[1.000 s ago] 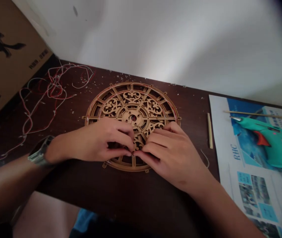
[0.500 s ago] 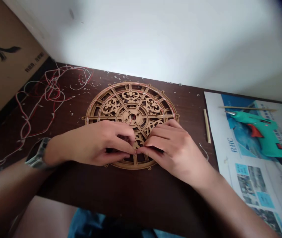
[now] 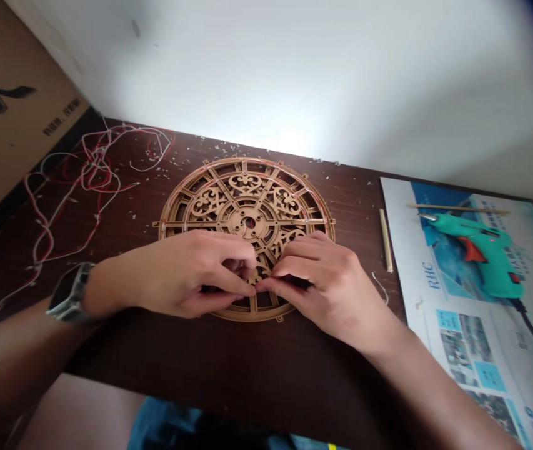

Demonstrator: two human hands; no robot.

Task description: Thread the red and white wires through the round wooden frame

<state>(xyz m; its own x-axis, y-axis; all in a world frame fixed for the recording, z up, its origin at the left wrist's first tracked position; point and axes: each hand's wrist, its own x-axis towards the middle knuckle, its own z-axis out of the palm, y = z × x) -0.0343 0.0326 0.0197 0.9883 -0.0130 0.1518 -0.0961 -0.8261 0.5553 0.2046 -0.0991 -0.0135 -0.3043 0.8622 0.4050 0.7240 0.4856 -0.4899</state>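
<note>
A round laser-cut wooden disc (image 3: 245,200) with ornate cut-outs lies flat on the dark wooden table (image 3: 229,369). My left hand (image 3: 186,272) and my right hand (image 3: 329,281) both rest on the disc's near part. Their fingertips meet in a pinch over a spoke near the rim. What they pinch is too small to make out. A watch (image 3: 67,294) sits on my left wrist. The disc's near edge is partly hidden under both hands.
Red and white wires (image 3: 83,181) lie tangled at the table's left. A teal glue gun (image 3: 479,253) rests on a printed sheet (image 3: 463,325) at the right, with a thin stick (image 3: 456,208) behind it. A short wooden stick (image 3: 385,239) lies beside the sheet. A cardboard box (image 3: 8,106) stands far left.
The view has shifted slightly, so everything sits a little further left. Both hands keep their pinch at the same spot on the disc.
</note>
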